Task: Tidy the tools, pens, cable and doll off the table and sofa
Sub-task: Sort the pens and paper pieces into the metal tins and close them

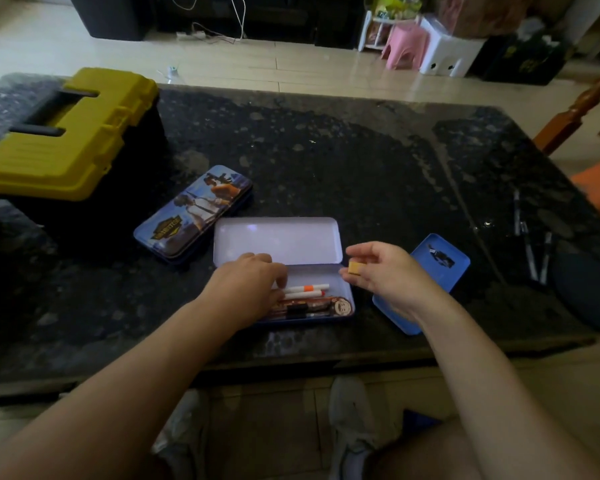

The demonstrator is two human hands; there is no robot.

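L hand (246, 285) fingers curl into open blue metal pencil tin (278, 239), tips on white-orange pens (307, 289); grip unclear. R hand (387, 275) pinches small tan square block (354, 267).

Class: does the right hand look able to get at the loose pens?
Probably, though not freely: the right hand pinches a small tan block; only the flat blue lid lies between it and the pens.

Dark stone table (361, 161). Open pencil tin (278, 240) near front edge, lid tipped back. Left hand (246, 285) inside it, fingers bent onto white-orange pens (307, 289); grip not clear. Right hand (385, 271), at 3 o'clock of tin, pinches small tan block (354, 267). Closed printed tin (194, 213) at 10 o'clock, yellow toolbox (66, 133) farther same way. Blue tin part (444, 268) at 3 o'clock, dark pens (534, 251) beyond.
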